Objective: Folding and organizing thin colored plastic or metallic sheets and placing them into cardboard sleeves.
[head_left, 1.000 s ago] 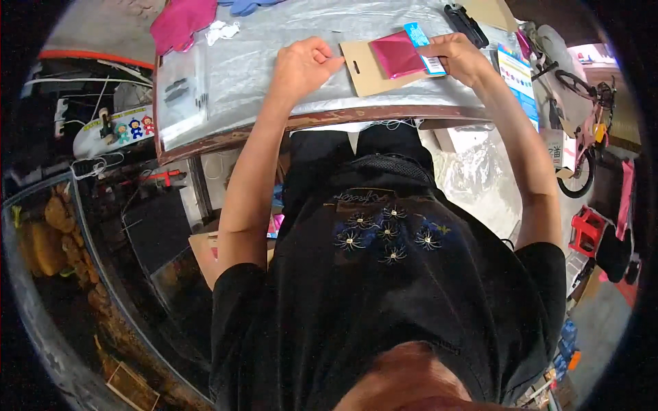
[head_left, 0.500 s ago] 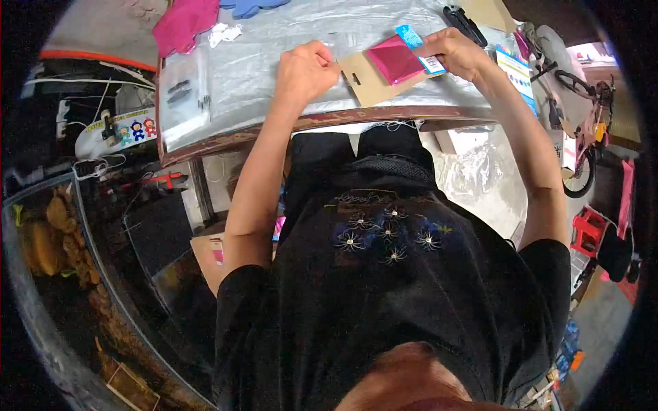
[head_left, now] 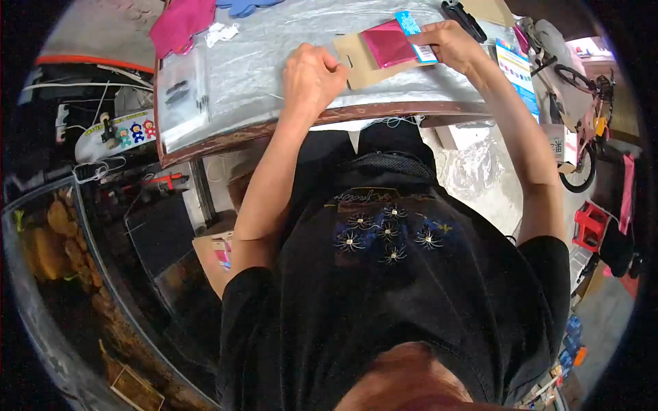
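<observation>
A tan cardboard backing card [head_left: 358, 60] lies on the silver-covered table [head_left: 274, 41]. A shiny pink packet [head_left: 387, 44] with a blue label end rests on top of the card. My left hand [head_left: 312, 74] is curled into a fist at the card's left edge, touching it. My right hand [head_left: 449, 42] pinches the right end of the pink packet and the card.
A clear plastic bag with dark small parts [head_left: 181, 96] lies at the table's left end. Pink cloth [head_left: 179, 22] and a blue glove [head_left: 243, 5] sit at the far edge. A black tool [head_left: 465, 19] lies to the right. A pink bicycle [head_left: 582, 137] stands on the right.
Both hands and the card with the pink packet have shifted slightly up and away across the table. My left hand has curled tighter at the card's edge.
</observation>
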Motion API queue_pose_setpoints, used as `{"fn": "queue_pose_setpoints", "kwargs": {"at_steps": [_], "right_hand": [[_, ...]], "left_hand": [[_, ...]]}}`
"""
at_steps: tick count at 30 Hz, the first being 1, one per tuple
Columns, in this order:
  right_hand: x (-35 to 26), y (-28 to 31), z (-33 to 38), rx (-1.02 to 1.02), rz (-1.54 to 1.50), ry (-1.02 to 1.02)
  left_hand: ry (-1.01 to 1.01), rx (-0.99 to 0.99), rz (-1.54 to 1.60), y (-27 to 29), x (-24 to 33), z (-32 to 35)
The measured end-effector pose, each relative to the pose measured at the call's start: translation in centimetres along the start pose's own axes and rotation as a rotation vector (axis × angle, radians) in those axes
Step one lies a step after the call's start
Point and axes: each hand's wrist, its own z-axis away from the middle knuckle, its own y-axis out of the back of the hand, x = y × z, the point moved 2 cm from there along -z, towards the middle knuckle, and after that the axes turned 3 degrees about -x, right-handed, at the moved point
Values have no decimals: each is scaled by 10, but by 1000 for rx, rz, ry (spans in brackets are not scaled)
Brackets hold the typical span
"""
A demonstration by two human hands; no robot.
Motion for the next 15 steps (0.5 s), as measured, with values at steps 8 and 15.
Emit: {"fn": "queue_pose_setpoints", "kwargs": {"at_steps": [8, 15], "right_hand": [[22, -5, 7, 37, -10, -18], [47, -17, 20, 154, -122, 57]], "left_hand": [[-76, 62, -53, -3, 4, 4], [-114, 117, -13, -8, 1, 7]]}}
